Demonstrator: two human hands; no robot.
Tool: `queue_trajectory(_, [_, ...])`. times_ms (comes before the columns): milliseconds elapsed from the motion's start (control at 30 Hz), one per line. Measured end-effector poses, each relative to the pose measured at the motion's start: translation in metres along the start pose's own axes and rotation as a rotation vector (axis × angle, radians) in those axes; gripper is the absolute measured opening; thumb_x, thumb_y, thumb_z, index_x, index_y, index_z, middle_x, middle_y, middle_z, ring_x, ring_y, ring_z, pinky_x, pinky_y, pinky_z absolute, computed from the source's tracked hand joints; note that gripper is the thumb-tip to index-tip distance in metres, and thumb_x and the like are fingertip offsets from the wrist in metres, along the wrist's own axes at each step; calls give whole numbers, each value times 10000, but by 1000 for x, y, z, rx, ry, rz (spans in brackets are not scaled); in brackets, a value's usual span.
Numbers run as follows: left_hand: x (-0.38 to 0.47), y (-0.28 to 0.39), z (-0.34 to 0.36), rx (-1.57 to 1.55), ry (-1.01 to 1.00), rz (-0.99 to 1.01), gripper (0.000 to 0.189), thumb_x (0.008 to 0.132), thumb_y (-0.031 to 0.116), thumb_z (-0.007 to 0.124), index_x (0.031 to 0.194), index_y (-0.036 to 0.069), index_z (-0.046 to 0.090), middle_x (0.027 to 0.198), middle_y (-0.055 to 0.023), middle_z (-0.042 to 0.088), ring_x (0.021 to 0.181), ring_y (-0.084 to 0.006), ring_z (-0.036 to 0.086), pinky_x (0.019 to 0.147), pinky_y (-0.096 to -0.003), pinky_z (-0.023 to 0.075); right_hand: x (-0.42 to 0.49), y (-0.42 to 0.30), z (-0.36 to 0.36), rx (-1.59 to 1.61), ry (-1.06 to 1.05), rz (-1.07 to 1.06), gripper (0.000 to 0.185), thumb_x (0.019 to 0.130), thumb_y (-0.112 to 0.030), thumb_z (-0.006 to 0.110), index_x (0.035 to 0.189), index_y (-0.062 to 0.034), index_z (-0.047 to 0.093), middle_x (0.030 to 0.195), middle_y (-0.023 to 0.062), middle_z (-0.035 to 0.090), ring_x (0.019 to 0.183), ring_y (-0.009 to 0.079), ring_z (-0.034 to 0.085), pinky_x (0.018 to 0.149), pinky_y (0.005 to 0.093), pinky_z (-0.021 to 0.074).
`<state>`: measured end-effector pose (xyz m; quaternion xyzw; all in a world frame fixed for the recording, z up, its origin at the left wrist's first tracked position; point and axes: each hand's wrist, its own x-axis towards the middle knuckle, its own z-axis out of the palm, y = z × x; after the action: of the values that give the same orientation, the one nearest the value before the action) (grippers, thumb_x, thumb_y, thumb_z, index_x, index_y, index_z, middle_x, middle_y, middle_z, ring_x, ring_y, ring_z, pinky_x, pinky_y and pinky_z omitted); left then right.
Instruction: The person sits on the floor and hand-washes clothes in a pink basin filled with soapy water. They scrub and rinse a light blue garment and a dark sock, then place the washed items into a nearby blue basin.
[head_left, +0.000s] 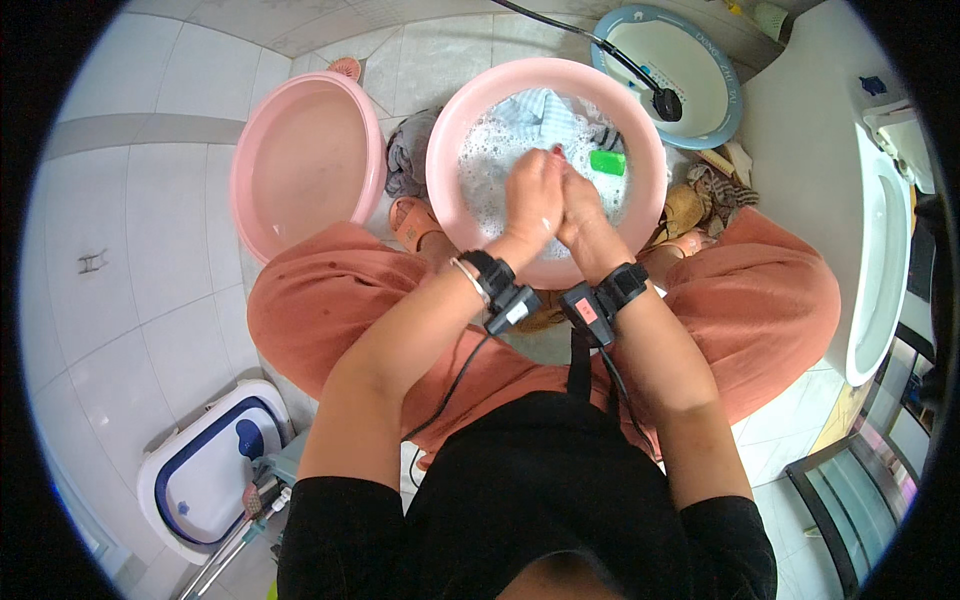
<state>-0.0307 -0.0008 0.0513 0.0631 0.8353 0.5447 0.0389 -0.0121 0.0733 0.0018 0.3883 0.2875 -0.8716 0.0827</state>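
Note:
My left hand (532, 193) and my right hand (583, 204) are pressed together above a pink plastic basin (546, 73). A small dark red bit (558, 151) shows at the fingertips; I cannot tell whether it is a held thing or a fingernail. What lies between the palms is hidden. Foamy, soapy water (482, 169) fills the basin. A light blue striped cloth (541, 112) rises from the suds beyond my hands. To their right floats a bright green block (607, 163), perhaps soap, beside a dark striped cloth (607, 138).
Left stands a second pink basin (244, 172) with cloudy water; grey cloth (411, 154) lies between the two. A blue-rimmed basin (726, 82) with a black shower head (666, 105) is back right. Striped clothes (716, 191) lie on the floor near a white washbasin (885, 247).

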Motion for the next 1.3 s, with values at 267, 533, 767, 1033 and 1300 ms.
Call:
queue_trajectory(267, [23, -27, -13, 113, 116, -14, 402, 955, 256, 449, 673, -20, 528, 641, -225, 538, 625, -406, 538, 607, -459, 413, -26, -13, 20, -114, 58, 86, 361, 970, -344, 457, 1080, -2, 500, 991, 118, 578, 904, 238, 578, 794, 437, 493])
queue_trajectory(533, [28, -28, -16, 55, 90, 180, 290, 948, 183, 420, 783, -33, 521, 766, -234, 570, 749, -383, 570, 679, -458, 423, -29, -25, 3, -83, -97, 131, 654, 941, -462, 454, 1343, 25, 284, 1328, 243, 347, 1166, 310, 481, 917, 417, 445])
queue_trajectory(767, [19, -48, -11, -316, 37, -528, 386, 921, 379, 509, 948, -4, 540, 853, -121, 598, 716, -256, 587, 599, -362, 451, -25, -15, 9, -60, -175, 98, 214, 889, -176, 545, 1080, -83, 575, 928, 70, 618, 798, 188, 596, 726, 319, 488])
queue_trajectory(1033, [17, -4, -17, -379, -45, -231, 188, 923, 182, 530, 910, 1, 581, 822, -74, 587, 794, -202, 579, 723, -327, 455, -28, -20, 1, -8, -78, 91, 191, 886, -174, 530, 1061, -95, 526, 1023, 94, 573, 867, 205, 609, 760, 331, 524])
queue_trajectory(1300, [0, 0, 3, 8, 68, 153, 181, 839, -14, 470, 972, -5, 591, 1093, -199, 559, 1012, -350, 525, 908, -425, 405, -11, -6, 8, -49, 1, 29, 333, 949, -285, 463, 1101, -2, 549, 1003, 120, 601, 901, 211, 582, 745, 349, 498])
